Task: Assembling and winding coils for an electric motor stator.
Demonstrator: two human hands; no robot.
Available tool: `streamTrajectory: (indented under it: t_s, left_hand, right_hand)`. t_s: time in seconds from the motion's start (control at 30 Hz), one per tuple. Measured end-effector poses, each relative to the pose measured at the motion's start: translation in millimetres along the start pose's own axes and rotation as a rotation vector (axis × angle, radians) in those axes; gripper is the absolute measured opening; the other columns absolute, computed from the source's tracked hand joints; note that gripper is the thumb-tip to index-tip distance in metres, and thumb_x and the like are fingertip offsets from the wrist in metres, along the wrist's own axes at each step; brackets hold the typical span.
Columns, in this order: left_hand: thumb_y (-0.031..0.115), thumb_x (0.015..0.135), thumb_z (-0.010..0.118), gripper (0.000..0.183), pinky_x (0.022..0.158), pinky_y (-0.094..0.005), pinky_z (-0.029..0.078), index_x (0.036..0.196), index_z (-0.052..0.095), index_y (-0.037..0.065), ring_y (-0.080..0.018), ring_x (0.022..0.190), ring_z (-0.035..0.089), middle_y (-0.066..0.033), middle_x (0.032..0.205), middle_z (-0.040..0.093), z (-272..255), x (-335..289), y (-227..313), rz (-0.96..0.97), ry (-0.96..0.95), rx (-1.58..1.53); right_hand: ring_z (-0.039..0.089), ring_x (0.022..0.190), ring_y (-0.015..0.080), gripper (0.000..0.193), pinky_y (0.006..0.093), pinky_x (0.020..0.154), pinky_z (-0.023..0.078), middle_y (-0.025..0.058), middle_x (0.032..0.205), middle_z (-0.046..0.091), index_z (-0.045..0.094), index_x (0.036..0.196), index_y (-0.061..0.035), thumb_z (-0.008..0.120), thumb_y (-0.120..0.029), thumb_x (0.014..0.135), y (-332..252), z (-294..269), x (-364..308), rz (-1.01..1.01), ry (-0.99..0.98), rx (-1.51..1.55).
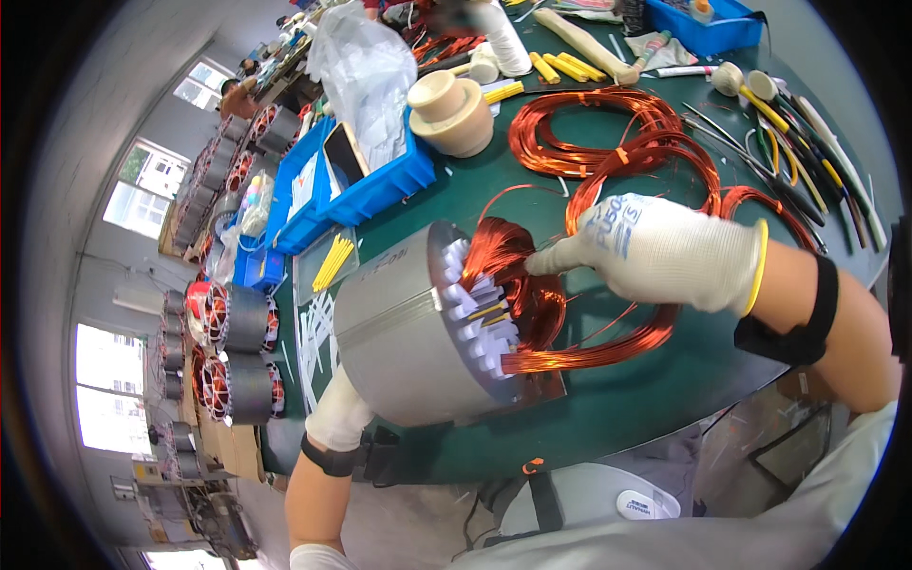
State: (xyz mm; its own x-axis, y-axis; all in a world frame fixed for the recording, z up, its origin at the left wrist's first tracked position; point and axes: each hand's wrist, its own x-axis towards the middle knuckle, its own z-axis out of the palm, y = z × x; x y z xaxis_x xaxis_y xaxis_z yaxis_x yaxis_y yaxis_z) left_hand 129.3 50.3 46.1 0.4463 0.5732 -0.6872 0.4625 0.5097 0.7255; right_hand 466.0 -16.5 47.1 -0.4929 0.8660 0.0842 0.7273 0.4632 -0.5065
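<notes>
A grey cylindrical motor stator core (399, 328) lies on its side on the green table. White slot liners (475, 328) and a few yellow strips ring its right end. Copper coils (499, 252) come out of that end; one bundle loops to the right. My right hand (655, 252), in a white knit glove, is closed at the coils, one finger stretched against the upper bundle and the others curled and partly hidden. My left hand (342, 413), also gloved, is at the core's lower left side, its fingers hidden behind the core.
Loose copper wire coils (570, 133) lie beyond the core. A blue bin (380, 185) holds a phone and plastic bags, beside a stepped cream-coloured block (451, 114). Yellow strips (332, 261) lie left. Sleeving and rods (807, 161) spread far right. Wound stators (237, 389) stand at left.
</notes>
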Motion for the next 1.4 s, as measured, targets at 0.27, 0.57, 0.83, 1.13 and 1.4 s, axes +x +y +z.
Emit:
streamTrajectory:
  t_s: [0.27,0.57,0.83,1.13,1.4]
  left_hand:
    - [0.033,0.098,0.053,0.058,0.105,-0.0375,0.036,0.145,0.034,0.004,-0.0208,0.128,0.043,-0.0125,0.142,0.044,2,-6,3,-0.082,-0.122,-0.207]
    - [0.034,0.096,0.055,0.067,0.111,-0.0403,0.029,0.148,0.026,0.003,-0.0239,0.134,0.037,-0.0189,0.146,0.038,-34,58,4,0.352,-0.133,0.304]
    - [0.042,0.080,0.066,0.076,0.083,-0.0347,0.050,0.134,0.038,-0.003,-0.0255,0.097,0.065,-0.0176,0.117,0.062,-39,15,29,0.261,0.061,0.694]
    - [0.043,0.074,0.072,0.072,0.074,-0.0327,0.052,0.122,0.050,-0.006,-0.0232,0.081,0.069,-0.0114,0.083,0.069,-26,-14,56,0.244,0.157,0.958]
    - [0.018,0.084,0.062,0.058,0.073,-0.0318,0.052,0.134,0.041,-0.003,-0.0198,0.083,0.066,-0.0150,0.103,0.066,-55,3,33,0.405,-0.120,0.749]
  right_hand:
    - [0.067,0.083,0.0301,0.030,0.0379,0.075,0.053,0.0179,0.088,0.067,0.065,0.110,-0.0029,0.063,-0.007,0.080,-7,-6,19,0.101,0.037,0.036]
    - [0.066,0.081,0.0356,0.044,0.0443,0.075,0.051,0.0195,0.080,0.067,0.069,0.086,-0.0027,0.054,-0.043,0.092,-21,-13,22,0.527,-0.209,0.002]
    - [0.067,0.086,0.0347,0.047,0.0420,0.080,0.051,0.0190,0.086,0.069,0.069,0.093,-0.0017,0.054,-0.046,0.089,-34,-10,50,0.503,-0.228,-0.173]
    - [0.066,0.069,0.0267,0.065,0.0407,0.069,0.051,0.0118,0.067,0.066,0.068,0.075,-0.0025,0.048,-0.062,0.090,-58,-35,15,0.783,-0.401,-0.031]
    - [0.064,0.070,0.0366,0.055,0.0440,0.075,0.048,0.0219,0.064,0.061,0.062,0.071,0.0064,0.042,-0.041,0.092,-37,12,28,0.389,-0.127,-0.115]
